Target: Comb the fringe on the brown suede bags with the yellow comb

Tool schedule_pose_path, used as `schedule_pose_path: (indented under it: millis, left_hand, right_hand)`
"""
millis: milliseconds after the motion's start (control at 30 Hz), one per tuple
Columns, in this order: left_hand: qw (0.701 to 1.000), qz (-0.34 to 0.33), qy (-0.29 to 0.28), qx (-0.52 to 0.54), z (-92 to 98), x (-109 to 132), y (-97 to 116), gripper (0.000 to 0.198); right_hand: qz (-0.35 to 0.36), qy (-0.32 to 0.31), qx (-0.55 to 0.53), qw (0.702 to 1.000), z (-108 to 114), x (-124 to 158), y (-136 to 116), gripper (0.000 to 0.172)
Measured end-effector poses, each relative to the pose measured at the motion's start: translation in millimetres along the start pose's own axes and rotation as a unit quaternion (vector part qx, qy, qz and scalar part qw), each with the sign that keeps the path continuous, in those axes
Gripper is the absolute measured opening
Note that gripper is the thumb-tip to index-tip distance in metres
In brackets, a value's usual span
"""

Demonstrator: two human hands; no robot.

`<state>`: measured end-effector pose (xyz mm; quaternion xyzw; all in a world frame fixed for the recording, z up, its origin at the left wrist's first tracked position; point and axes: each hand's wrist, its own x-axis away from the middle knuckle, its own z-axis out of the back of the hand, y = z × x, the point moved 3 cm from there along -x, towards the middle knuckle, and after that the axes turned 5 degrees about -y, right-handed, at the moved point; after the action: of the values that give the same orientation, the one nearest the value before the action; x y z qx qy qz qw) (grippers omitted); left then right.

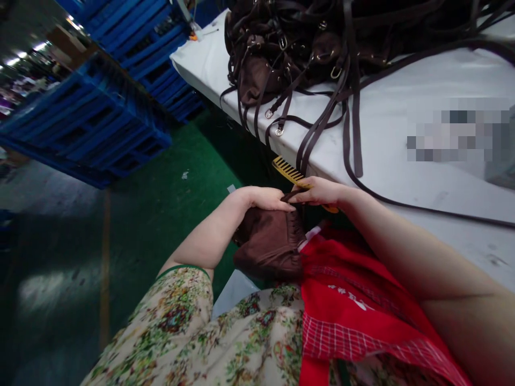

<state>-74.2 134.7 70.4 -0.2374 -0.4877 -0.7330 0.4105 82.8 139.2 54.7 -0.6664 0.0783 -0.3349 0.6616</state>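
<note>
A brown suede piece with fringe (269,241) lies on my lap, over the red apron (354,305). My left hand (261,198) rests on its top edge, fingers closed against the material. My right hand (322,192) meets it from the right and grips a yellow wide-toothed comb (287,170), whose teeth stick out up and to the left. Both hands' fingertips pinch the same dark edge of the brown piece between them.
A white-covered table (394,134) runs along the right; a heap of brown bags and long straps (306,48) lies on it, straps hanging over its edge. Blue plastic pallets (92,118) are stacked at the left on a green floor (173,198).
</note>
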Motion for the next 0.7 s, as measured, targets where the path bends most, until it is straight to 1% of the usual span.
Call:
schedule_pose_path:
  millis: [67, 133, 200, 267, 333, 367, 433, 500, 533, 633, 700]
  left_hand:
    - [0.996, -0.024, 0.014, 0.085, -15.4, -7, -6, 0.047]
    - [0.979, -0.076, 0.034, 0.186, -39.0, -15, -9, 0.044]
    - [0.948, -0.132, 0.058, 0.283, -64.0, -24, -8, 0.040]
    - [0.919, -0.161, 0.076, 0.351, -85.3, -32, -4, 0.039]
    - [0.910, -0.152, 0.095, 0.374, -99.8, -39, 2, 0.038]
    - [0.911, -0.136, 0.116, 0.373, -104.0, -43, 4, 0.038]
    - [0.913, -0.094, 0.172, 0.358, -107.9, -50, 6, 0.039]
    - [0.913, -0.058, 0.216, 0.340, -109.0, -57, 7, 0.041]
    - [0.916, -0.050, 0.217, 0.333, -109.7, -62, 8, 0.042]
    - [0.924, -0.061, 0.160, 0.343, -112.8, -73, 12, 0.039]
    - [0.918, -0.074, 0.120, 0.371, -114.1, -77, 13, 0.036]
  right_hand:
    - [-0.002, 0.005, 0.004, 1.000, 5, 11, 16, 0.035]
    - [-0.001, -0.001, 0.013, 1.000, 4, 24, 39, 0.036]
    - [-0.004, 0.011, 0.020, 1.000, -1, 35, 65, 0.029]
    - [-0.042, 0.067, 0.035, 0.996, -8, 42, 92, 0.017]
    - [-0.104, 0.139, 0.058, 0.983, -14, 46, 116, 0.008]
    - [-0.137, 0.167, 0.072, 0.974, -17, 48, 127, 0.008]
    - [-0.188, 0.199, 0.091, 0.958, -21, 54, 143, 0.009]
    - [-0.218, 0.212, 0.098, 0.947, -22, 62, 150, 0.010]
    - [-0.226, 0.217, 0.101, 0.944, -22, 67, 150, 0.014]
    - [-0.210, 0.242, 0.116, 0.940, -23, 85, 137, 0.036]
    - [-0.180, 0.268, 0.136, 0.937, -27, 97, 123, 0.042]
